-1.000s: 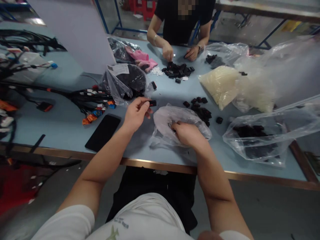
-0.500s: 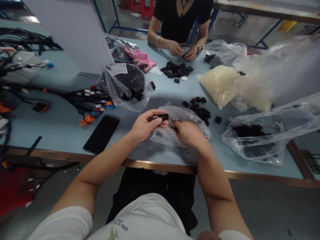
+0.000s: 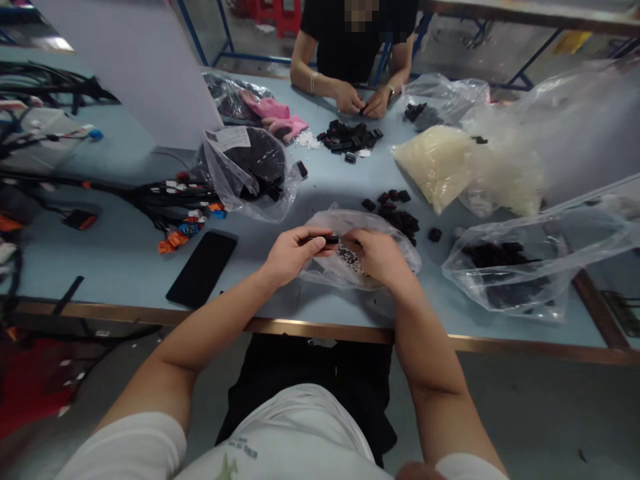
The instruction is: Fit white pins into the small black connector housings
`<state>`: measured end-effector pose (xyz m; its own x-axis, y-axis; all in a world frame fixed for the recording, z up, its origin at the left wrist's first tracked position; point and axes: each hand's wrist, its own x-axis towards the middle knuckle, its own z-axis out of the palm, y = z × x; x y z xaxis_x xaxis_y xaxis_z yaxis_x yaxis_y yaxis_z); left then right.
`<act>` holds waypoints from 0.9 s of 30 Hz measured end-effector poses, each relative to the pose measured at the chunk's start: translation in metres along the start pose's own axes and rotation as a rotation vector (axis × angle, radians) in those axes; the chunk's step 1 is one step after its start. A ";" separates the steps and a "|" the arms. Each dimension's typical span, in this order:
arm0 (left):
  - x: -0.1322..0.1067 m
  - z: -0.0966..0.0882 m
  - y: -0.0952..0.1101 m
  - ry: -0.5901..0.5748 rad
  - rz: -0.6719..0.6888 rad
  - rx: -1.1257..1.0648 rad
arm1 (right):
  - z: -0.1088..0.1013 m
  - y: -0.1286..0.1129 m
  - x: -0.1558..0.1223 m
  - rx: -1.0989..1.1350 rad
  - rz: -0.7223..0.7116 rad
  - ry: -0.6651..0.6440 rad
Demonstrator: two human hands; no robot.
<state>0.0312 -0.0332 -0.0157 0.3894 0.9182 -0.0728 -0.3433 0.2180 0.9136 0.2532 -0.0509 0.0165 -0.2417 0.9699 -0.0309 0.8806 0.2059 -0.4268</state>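
A small black connector housing (image 3: pixel 331 240) is pinched between the thumb and fingers of my left hand (image 3: pixel 291 255). Just to its right, my right hand (image 3: pixel 381 256) has its fingers bent and drawn together near the connector's end. Whatever those fingertips may hold is hidden. Beneath both hands lies a clear plastic bag (image 3: pixel 336 217), with many tiny white pieces (image 3: pixel 353 260) spread on it. Behind the right hand sits a pile of black connectors (image 3: pixel 400 220), and a single black connector (image 3: pixel 435 235) lies apart to its right.
A black phone (image 3: pixel 203 268) and wire harnesses (image 3: pixel 150 193) lie on the left. Bags of black parts stand at left (image 3: pixel 250 167) and right (image 3: pixel 505 267). Beyond a yellowish bag (image 3: pixel 435 163), a co-worker's hands (image 3: pixel 363 100) handle a dark part. The table edge (image 3: pixel 320 328) runs before me.
My right hand has lifted slightly from the white pieces, uncovering more of them. The connector in my left hand has turned a little. The co-worker's hands have come together.
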 end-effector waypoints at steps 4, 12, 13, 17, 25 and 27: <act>0.001 0.000 -0.001 0.024 0.008 -0.032 | -0.001 0.000 -0.003 0.257 0.028 0.288; -0.001 0.003 -0.001 0.035 0.008 -0.012 | 0.003 -0.010 -0.009 0.535 -0.091 0.518; -0.001 0.003 0.000 0.040 0.017 0.000 | 0.003 -0.011 -0.009 0.532 -0.116 0.514; -0.004 0.005 0.004 0.062 0.061 0.122 | 0.007 -0.014 -0.007 0.513 -0.160 0.461; -0.007 0.000 -0.002 0.040 0.220 0.404 | 0.015 -0.014 -0.006 0.561 -0.163 0.450; -0.007 -0.002 -0.005 0.036 0.271 0.474 | 0.017 -0.012 -0.006 0.574 -0.190 0.459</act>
<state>0.0282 -0.0399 -0.0207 0.3079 0.9334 0.1841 -0.0014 -0.1931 0.9812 0.2367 -0.0615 0.0064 -0.0633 0.9071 0.4160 0.4596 0.3965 -0.7947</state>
